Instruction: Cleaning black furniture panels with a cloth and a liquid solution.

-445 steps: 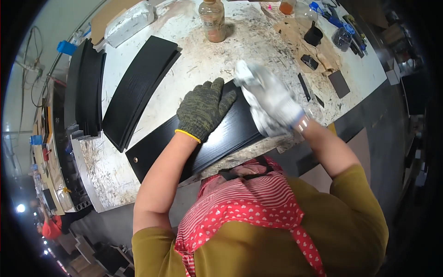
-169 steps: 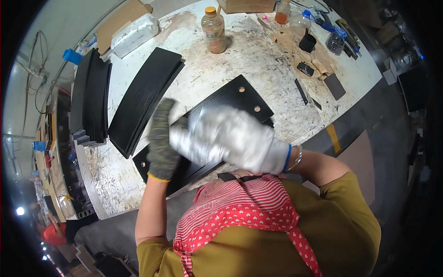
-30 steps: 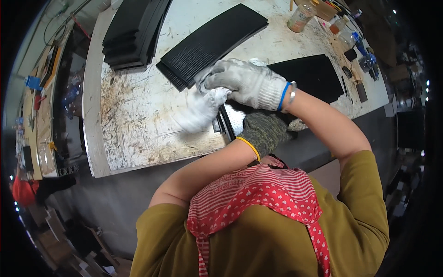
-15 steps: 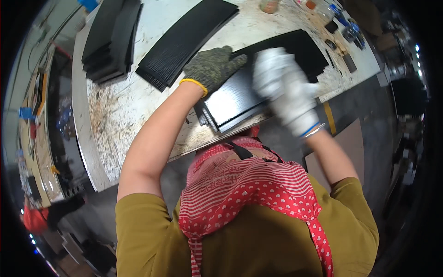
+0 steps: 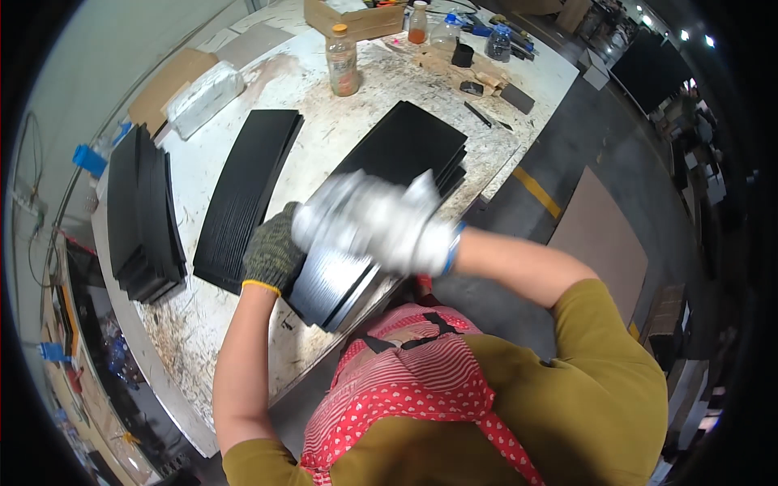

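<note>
The left hand (image 5: pixel 274 255), in a dark knit glove, is curled around the near edge of a black panel (image 5: pixel 381 190) lying on the worktable (image 5: pixel 340 121), apparently steadying it. The white-gloved right hand (image 5: pixel 377 220) sweeps over the panel's top just beside the left; it is blurred, so I cannot tell whether its fingers are flat or bunched. More black panels (image 5: pixel 247 198) lie left of it, likely a queue.

The right hand (image 5: pixel 381 223) in its white glove is a blur, so its fingers can't be made out. It hides the middle of the black panel (image 5: pixel 405 154). The small things at the counter's (image 5: pixel 324 138) far end are too tiny to tell.
</note>
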{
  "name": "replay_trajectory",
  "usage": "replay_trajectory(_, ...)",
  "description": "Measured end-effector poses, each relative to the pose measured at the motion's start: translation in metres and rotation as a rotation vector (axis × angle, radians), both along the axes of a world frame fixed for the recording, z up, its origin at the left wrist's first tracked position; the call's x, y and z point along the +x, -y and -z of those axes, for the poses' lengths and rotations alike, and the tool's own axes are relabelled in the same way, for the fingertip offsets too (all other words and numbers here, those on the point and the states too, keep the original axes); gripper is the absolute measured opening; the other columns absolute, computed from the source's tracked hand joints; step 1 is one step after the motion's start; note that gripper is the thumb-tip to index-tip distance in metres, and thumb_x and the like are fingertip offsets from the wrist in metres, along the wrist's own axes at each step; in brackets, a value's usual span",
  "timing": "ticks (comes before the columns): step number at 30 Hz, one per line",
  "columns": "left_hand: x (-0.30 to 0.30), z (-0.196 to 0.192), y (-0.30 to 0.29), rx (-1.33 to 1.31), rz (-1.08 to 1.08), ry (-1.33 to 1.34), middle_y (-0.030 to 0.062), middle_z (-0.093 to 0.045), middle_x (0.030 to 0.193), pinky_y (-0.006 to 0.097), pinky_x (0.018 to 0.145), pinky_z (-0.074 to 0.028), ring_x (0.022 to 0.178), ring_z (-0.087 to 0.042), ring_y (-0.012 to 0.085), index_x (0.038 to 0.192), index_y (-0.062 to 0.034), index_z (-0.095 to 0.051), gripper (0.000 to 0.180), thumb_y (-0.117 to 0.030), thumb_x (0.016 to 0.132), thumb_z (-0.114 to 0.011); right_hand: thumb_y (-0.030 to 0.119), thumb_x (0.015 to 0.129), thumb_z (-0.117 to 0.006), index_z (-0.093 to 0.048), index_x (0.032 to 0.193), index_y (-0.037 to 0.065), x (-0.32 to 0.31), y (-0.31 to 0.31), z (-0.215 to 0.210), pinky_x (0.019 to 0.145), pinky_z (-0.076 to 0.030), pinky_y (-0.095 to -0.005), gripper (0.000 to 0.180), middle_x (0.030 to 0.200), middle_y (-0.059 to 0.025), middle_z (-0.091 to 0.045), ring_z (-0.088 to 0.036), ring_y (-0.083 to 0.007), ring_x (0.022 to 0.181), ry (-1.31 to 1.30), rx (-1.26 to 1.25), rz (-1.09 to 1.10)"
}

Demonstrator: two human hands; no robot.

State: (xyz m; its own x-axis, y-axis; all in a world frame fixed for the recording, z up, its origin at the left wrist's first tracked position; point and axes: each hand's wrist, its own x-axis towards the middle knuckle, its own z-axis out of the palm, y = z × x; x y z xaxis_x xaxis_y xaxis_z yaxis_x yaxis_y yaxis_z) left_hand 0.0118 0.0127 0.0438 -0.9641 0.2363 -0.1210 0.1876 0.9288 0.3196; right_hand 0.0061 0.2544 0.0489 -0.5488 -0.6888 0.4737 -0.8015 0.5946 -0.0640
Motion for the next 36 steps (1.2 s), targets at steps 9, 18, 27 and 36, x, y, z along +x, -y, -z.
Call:
replay_trajectory(9,0.001,-0.019,-0.020,0.053,-0.182,0.082,0.0247,-0.067,0.110,0.047,0.092,-0.049,0.102,-0.065,0.0399,0.124,-0.0034,-0.060,0.058,-0.053,0.096,-0.048,0.018,0.089,-0.057,-0.065,0.107,0.002,-0.169,-0.100,-0.048,0.084,-0.055,-0.0414,0.026,0.095,-0.0216,-0.068,-0.067,-0.0334,0.091,0.359,-0.066,0.361)
replay_trajectory(18,-0.003,-0.023,-0.026,0.196,-0.257,0.024,0.0215,-0.069,0.093,0.046,0.077,-0.051,0.089,-0.067,0.0397,0.105,-0.0040,-0.067,0.041,-0.043,0.096,-0.058,0.005,0.084,-0.054,-0.068,0.110,0.011,-0.173,-0.074,-0.025,0.091,-0.054,-0.0393,0.031,0.110,-0.0158,-0.069,-0.067,-0.0288,0.102,0.295,-0.107,0.042)
replay_trajectory(27,-0.012,-0.027,-0.031,0.165,-0.277,-0.050,0.0190,-0.067,0.097,0.043,0.081,-0.051,0.093,-0.065,0.0372,0.105,-0.0039,-0.067,0.032,-0.033,0.092,-0.064,0.028,0.092,-0.068,-0.057,0.128,0.004,-0.185,-0.153,0.004,0.068,-0.058,-0.0332,0.045,0.092,-0.0131,-0.068,-0.068,-0.0214,0.081,1.121,-0.567,0.512)
replay_trajectory(36,-0.041,-0.030,-0.051,0.053,-0.299,0.063,0.0175,-0.066,0.099,0.044,0.082,-0.050,0.094,-0.065,0.0352,0.104,-0.0044,-0.067,0.047,-0.046,0.082,-0.073,0.028,0.091,-0.068,-0.048,0.138,-0.001,-0.159,-0.144,0.002,0.098,-0.049,-0.0317,0.058,0.129,-0.0138,-0.061,-0.059,-0.0263,0.117,1.419,-1.092,0.602)
